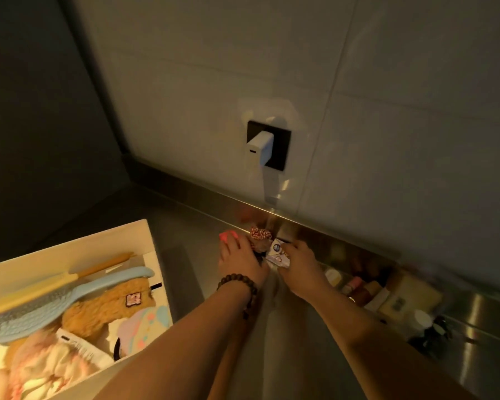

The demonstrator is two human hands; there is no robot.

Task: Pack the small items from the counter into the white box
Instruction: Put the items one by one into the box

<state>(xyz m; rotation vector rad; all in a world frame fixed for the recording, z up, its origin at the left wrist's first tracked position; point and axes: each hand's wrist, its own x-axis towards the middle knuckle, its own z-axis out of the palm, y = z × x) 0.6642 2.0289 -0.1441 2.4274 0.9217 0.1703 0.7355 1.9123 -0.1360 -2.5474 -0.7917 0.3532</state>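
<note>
White box point(149, 241) sits left; right hand point(300, 267) grips a small packet point(276, 255), left hand point(240, 261) covers scrunchies point(260, 233)

Counter point(286, 327), lower centre: brushed metal, dull sheen. Wall point(387, 96), upper right: smooth matt tile. White box point(70, 243), lower left: smooth, matt; inside it a blue plastic brush point(41, 307) & fuzzy tan plush point(104, 307). Left-wrist bracelet point(237, 284): dark wood-like beads. Scrunchie point(260, 233): cloth.
</note>
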